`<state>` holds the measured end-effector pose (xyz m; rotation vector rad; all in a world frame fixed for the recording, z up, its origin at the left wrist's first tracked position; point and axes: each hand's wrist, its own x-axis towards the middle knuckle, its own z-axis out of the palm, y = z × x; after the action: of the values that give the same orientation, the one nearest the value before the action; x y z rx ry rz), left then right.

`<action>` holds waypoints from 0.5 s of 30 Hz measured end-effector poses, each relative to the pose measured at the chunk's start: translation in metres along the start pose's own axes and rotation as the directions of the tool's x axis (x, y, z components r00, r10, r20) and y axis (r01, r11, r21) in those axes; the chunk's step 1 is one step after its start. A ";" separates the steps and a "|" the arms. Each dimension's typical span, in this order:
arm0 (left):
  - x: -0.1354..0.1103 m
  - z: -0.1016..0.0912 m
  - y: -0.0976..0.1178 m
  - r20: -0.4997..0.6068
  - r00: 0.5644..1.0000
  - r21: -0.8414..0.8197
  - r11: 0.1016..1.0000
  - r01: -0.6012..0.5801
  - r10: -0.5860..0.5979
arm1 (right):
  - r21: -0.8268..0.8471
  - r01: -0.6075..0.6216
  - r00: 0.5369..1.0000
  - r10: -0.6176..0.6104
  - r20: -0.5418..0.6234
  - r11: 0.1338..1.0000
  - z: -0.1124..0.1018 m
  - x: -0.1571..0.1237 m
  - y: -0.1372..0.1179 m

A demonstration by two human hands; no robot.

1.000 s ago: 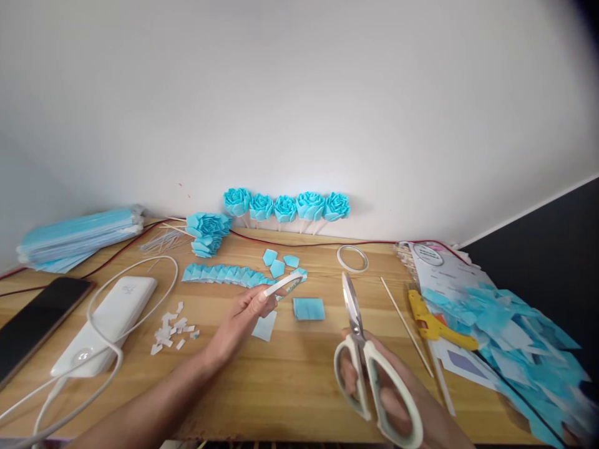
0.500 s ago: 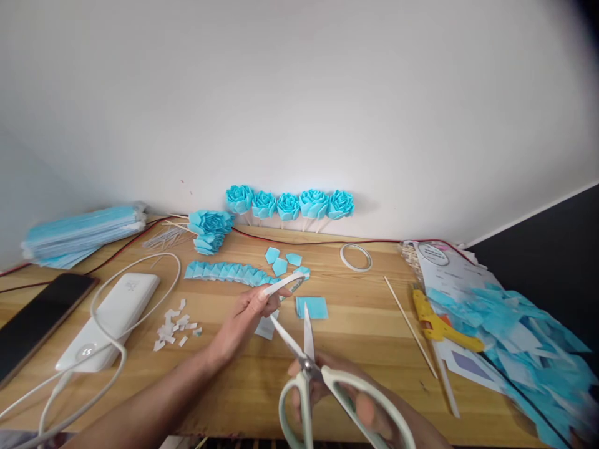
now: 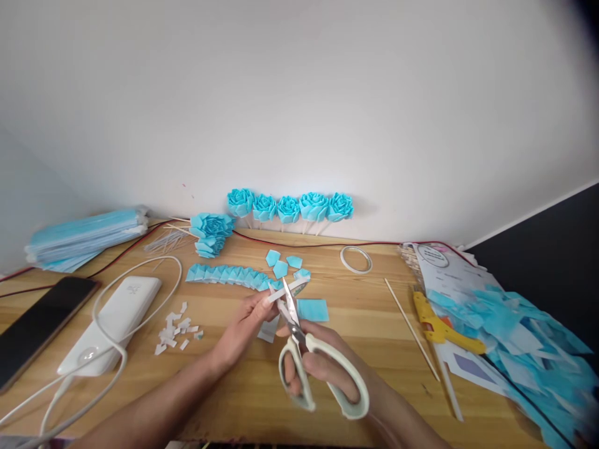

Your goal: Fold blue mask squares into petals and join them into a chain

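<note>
My left hand (image 3: 246, 324) pinches a thin white strip (image 3: 287, 289) that sticks out to the right, above the wooden table (image 3: 355, 349). My right hand (image 3: 322, 368) grips pale-handled scissors (image 3: 304, 355). Their blades are slightly parted and meet the strip just beyond my left fingertips. Under the hands lie a blue square (image 3: 312, 309) and a pale blue piece (image 3: 269, 329). A row of folded blue petals (image 3: 227, 274) lies just behind, with loose petals (image 3: 281, 262) beside it.
Five blue paper roses (image 3: 290, 207) lean on the wall; a petal stack (image 3: 210, 232) stands left of them. At the left: blue masks (image 3: 84, 237), phone (image 3: 35, 327), power bank (image 3: 112, 324) with cable, white snippets (image 3: 178, 327). At the right: tape ring (image 3: 355, 259), skewer (image 3: 412, 329), yellow glue gun (image 3: 442, 327), blue scraps (image 3: 519, 324).
My right hand has carried the scissors left from the table's right side to the strip, and the blades have closed nearly together on it. My left hand has hardly moved.
</note>
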<state>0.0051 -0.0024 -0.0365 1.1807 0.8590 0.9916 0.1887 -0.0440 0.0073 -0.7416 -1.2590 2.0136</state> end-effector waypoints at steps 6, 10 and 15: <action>0.000 0.001 0.002 -0.010 1.000 -0.001 1.000 -0.013 0.013 | -0.016 0.018 1.000 -0.017 0.012 1.000 -0.004 0.012 -0.002; 0.000 0.001 0.004 -0.011 1.000 -0.004 1.000 -0.007 0.007 | -0.025 0.018 1.000 -0.018 0.014 1.000 -0.005 0.012 0.000; -0.001 0.002 0.003 -0.011 1.000 0.002 1.000 -0.005 0.005 | 0.012 0.011 1.000 -0.011 0.007 1.000 -0.006 0.012 0.003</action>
<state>0.0056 -0.0035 -0.0327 1.1808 0.8667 1.0023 0.1847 -0.0329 0.0012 -0.7210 -1.2512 2.0145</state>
